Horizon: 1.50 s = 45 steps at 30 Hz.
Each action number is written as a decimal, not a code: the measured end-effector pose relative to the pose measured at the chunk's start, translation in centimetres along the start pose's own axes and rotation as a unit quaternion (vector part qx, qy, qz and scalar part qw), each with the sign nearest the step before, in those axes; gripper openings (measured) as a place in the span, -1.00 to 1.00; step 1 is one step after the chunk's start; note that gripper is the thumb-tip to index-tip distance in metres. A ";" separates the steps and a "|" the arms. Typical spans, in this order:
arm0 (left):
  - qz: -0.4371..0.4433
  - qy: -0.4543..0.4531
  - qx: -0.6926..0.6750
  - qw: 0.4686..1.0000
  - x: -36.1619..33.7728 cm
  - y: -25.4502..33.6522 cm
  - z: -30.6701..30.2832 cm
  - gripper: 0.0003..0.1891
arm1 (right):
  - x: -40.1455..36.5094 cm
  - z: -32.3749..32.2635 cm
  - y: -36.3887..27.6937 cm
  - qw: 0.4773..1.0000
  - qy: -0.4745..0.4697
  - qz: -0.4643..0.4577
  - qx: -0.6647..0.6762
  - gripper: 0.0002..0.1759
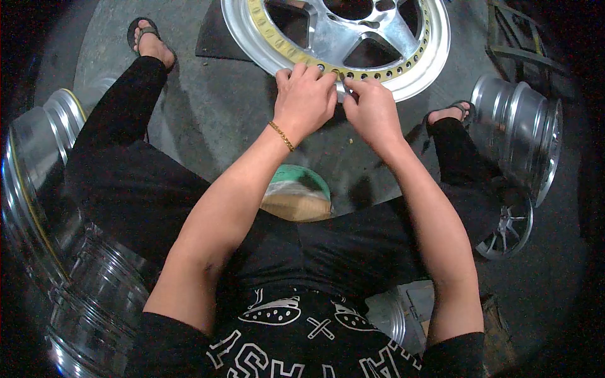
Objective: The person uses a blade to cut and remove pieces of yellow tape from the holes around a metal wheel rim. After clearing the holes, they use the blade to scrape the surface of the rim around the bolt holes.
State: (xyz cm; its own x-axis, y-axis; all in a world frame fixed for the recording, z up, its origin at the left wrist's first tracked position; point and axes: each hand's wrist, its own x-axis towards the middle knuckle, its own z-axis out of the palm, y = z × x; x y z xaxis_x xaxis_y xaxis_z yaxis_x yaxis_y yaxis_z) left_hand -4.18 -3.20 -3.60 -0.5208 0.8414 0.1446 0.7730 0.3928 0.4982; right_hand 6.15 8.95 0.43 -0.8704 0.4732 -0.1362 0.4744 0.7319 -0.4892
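A large silver wheel [353, 38] lies face up at the top of the view. Yellow tape [268, 28] runs round its inner ring, and a row of dark holes shows along the lower and right part. My left hand [305, 97], with a gold bracelet at the wrist, rests on the near rim with its fingertips on the taped ring. Just right of it, my right hand [372, 110] pinches a small dark, thin tool [345, 88] against the ring by the holes. The tool's tip is too small to make out.
Silver wheels stand at the right [513, 120] and left [38, 164], with a spoked one [510, 227] lower right. A green-rimmed round object [302, 176] lies between my legs. A metal frame [523, 53] is at the upper right.
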 end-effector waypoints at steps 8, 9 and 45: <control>0.000 0.015 -0.008 1.000 -0.1 -0.1 0.2 -0.81 | -0.4 -0.1 -0.1 1.000 0.015 0.016 0.016 -0.69; -0.002 -0.001 0.002 1.000 -0.1 -0.1 0.2 -0.78 | -0.4 -0.1 -0.1 1.000 0.010 0.017 0.010 -0.69; -0.013 0.017 -0.001 1.000 0.2 0.0 0.7 -0.77 | -1.1 0.8 -0.7 0.964 0.039 0.167 0.204 -0.68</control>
State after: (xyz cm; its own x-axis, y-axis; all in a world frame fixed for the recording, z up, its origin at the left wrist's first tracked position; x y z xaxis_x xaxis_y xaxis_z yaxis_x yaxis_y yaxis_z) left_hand -3.98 -2.75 -4.16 -0.5531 0.8175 0.1604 0.7580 0.4139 0.5041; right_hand 6.68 7.50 0.20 -0.6585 0.6958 -0.2866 0.6205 0.2865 -0.7300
